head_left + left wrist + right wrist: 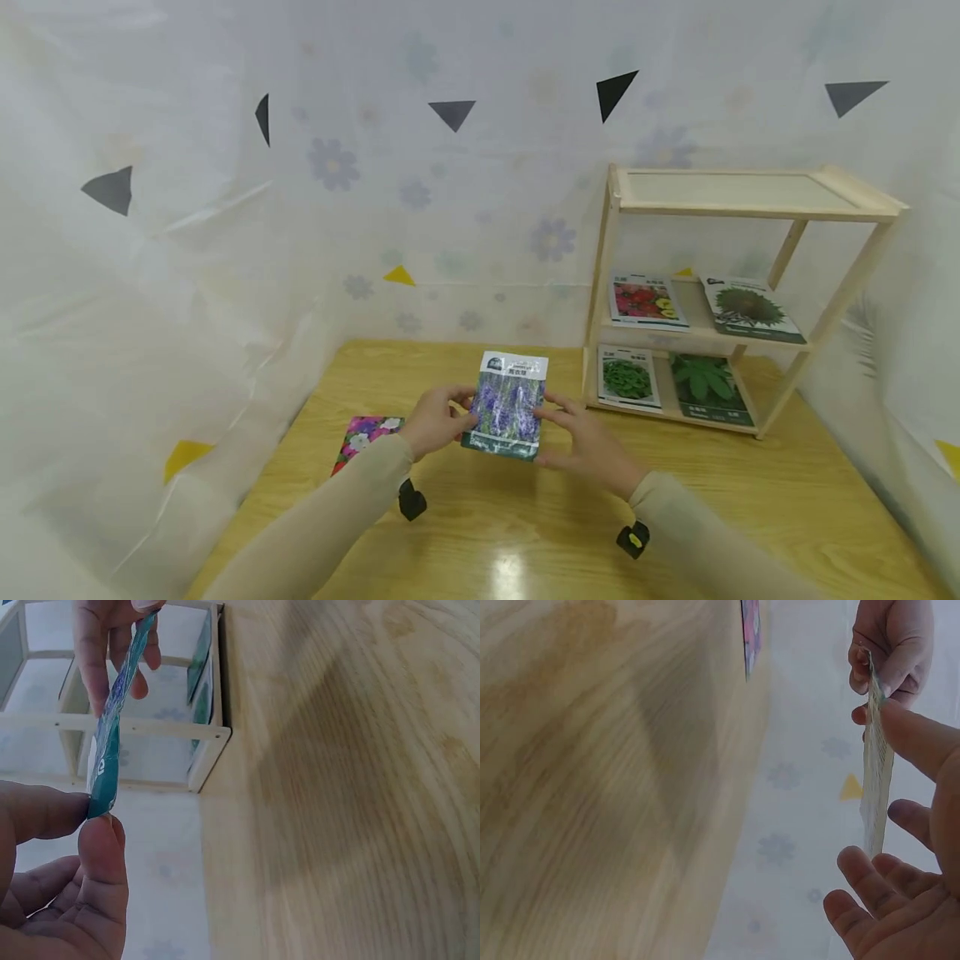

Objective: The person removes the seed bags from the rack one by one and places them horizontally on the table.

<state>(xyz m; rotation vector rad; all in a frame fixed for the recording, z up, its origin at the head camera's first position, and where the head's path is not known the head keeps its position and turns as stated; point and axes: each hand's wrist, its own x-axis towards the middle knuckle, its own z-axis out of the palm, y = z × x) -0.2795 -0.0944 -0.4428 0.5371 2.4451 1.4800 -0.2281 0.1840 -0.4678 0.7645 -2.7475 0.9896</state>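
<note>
A seed packet [508, 407] printed with purple flower spikes is held up above the table, tilted, with its front towards the head camera. My left hand [437, 422] pinches its left edge near the lower corner between thumb and finger. In the left wrist view the pinched teal end of the packet [105, 776] shows edge-on. My right hand [591, 443] is at the packet's right edge with its fingers spread. One digit of the right hand [922, 825] touches the packet there, while the other fingers extend loosely without curling round it.
On the wooden table [555, 533], a packet with pink and white flowers [365, 437] lies partly hidden behind my left forearm. At right stands a wooden shelf rack [757, 214], bearing a red-flower packet [647, 302], a spiky-plant packet [750, 308], a green-leaf packet [628, 379] and a dark-green packet [708, 387].
</note>
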